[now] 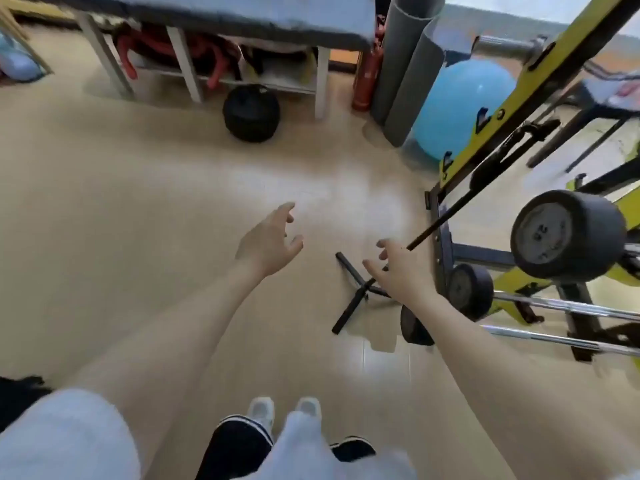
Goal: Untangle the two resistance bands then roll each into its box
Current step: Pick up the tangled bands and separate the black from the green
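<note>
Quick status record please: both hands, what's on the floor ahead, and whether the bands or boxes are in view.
left hand: open, fingers spread, holding nothing
right hand: open, fingers loosely curled, holding nothing
floor ahead: black ball by the white bench; blue ball
right side: yellow rack, weight plate
bands, boxes: not identifiable in view

Both hands: left (268, 242), right (398, 268), outstretched, fingers relaxed, empty.

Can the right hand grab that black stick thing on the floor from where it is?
Probably yes: the right hand, open and empty, hovers right above the black floor stand, with nothing between them.
</note>
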`<state>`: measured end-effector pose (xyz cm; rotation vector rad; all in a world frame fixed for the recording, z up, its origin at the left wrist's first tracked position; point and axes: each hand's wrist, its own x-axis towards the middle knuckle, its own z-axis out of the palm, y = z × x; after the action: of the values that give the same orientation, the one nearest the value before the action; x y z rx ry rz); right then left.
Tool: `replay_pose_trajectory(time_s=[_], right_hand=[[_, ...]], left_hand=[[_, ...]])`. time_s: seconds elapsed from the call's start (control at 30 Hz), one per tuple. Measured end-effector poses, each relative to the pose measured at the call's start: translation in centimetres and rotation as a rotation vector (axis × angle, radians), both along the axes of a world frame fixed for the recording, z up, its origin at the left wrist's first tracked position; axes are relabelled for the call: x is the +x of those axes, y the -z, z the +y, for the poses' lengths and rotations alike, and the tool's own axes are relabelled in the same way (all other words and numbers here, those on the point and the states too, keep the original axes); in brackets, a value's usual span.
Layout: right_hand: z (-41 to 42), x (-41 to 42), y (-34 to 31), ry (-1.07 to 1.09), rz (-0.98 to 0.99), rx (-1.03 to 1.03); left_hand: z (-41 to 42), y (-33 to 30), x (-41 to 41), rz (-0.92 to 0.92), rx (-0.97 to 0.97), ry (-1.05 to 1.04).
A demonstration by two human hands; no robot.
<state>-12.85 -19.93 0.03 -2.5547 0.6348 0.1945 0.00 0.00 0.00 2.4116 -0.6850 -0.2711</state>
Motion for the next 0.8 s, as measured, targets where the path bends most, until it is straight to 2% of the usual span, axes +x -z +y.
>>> replay_pose_trajectory(time_s=[0.13,0.33,0.53,0.8], right_hand=[[-0.4,0.2,1.4,-0.007,0.101,0.031],[0.5,5.1,1.6,-0.076,0.102,0.056],[4.3,14.9,1.4,-0.280,0.109,0.083],[10.5,31.3,2.3,-0.556,0.145,0.050]], left_hand=[[0.6,2.1,-0.6,0.053,0.051,-0.074],[2.2,2.9,1.6,0.093,0.013,-0.197],[6.8,2.6,7.1,0.172,-0.019,-0.419],[13.7,4.1,19.3,0.196,-0.043,-0.675]])
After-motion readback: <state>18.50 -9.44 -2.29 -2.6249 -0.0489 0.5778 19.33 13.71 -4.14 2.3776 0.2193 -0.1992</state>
